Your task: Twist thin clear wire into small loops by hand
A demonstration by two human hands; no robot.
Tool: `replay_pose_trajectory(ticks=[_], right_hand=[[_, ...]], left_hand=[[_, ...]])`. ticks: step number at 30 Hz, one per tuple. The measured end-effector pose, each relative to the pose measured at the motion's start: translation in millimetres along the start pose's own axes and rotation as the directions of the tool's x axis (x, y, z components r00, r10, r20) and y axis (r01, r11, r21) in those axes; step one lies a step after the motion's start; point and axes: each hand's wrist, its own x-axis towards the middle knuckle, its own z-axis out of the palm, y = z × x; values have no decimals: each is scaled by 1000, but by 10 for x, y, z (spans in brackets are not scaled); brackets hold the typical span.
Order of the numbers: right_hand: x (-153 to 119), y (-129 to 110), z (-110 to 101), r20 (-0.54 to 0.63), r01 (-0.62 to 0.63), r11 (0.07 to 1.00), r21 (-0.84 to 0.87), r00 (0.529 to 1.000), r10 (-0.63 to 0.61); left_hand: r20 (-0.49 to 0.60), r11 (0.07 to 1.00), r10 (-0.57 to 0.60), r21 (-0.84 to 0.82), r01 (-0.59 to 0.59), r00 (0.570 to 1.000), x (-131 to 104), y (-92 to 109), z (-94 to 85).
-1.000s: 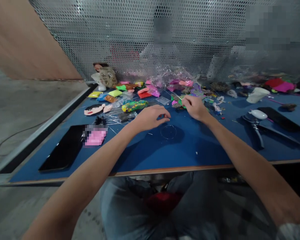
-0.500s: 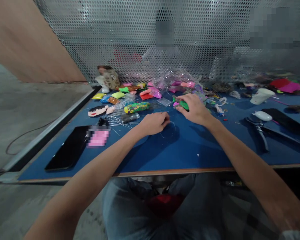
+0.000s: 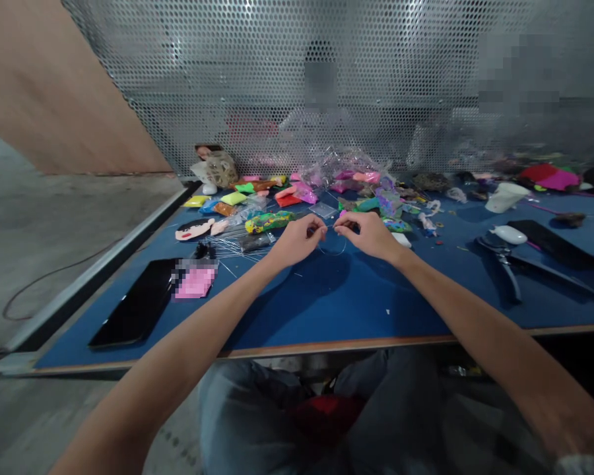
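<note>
A thin, pale wire (image 3: 332, 254) hangs in a loop below my two hands, above the blue tabletop (image 3: 327, 310). My left hand (image 3: 299, 239) pinches it with closed fingertips. Just to the right, my right hand (image 3: 369, 234) is also closed, thumb and forefinger on the wire, a small gap from the left fingertips. What lies behind the fingers is hidden. Left of my left hand are a bundle of thin, straight wires (image 3: 222, 247) and a yellow-green mottled lump of clay (image 3: 267, 222). A small white piece (image 3: 402, 239) shows beside my right wrist.
Coloured clay packets (image 3: 233, 198) line the back below a perforated metal screen (image 3: 277, 53). On the left lie a black tablet (image 3: 136, 302) and a flat face cutout (image 3: 194, 229). Pliers (image 3: 505, 260), a black phone-like slab (image 3: 554, 244) and a white cup (image 3: 505, 197) are on the right.
My right hand has left the green clay at the back and come toward my left hand, its fingers closing on the wire. My left hand stays nearly in place.
</note>
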Motion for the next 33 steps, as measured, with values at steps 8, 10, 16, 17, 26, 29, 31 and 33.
replay_pose_trajectory(ticks=[8, 10, 16, 17, 26, 29, 31, 33], right_hand=[[2, 18, -2, 14, 19, 1000, 3, 1000, -19], [1, 18, 6, 17, 21, 1000, -2, 1000, -21], [-5, 11, 14, 19, 32, 999, 16, 999, -32], [-6, 11, 13, 22, 31, 999, 22, 999, -32], [-10, 13, 4, 25, -1, 999, 52, 1000, 0], [-9, 6, 8, 34, -17, 995, 97, 999, 14], [-9, 3, 16, 52, -37, 983, 181, 998, 28], [-8, 2, 29, 105, -83, 946, 314, 993, 52]], left_hand=[[118, 990, 22, -140, -5, 993, 7, -19, -5], [97, 993, 33, -114, -21, 995, 5, -21, 3], [61, 996, 53, -78, -49, 997, 5, -44, 0], [70, 995, 50, -90, -44, 996, 5, -44, -8], [127, 995, 85, -60, -78, 988, -9, -30, -58], [125, 993, 115, 17, -118, 985, -13, -9, -77], [124, 981, 137, 119, -151, 983, -14, 12, -115], [123, 955, 173, 221, -196, 977, -13, 23, -169]])
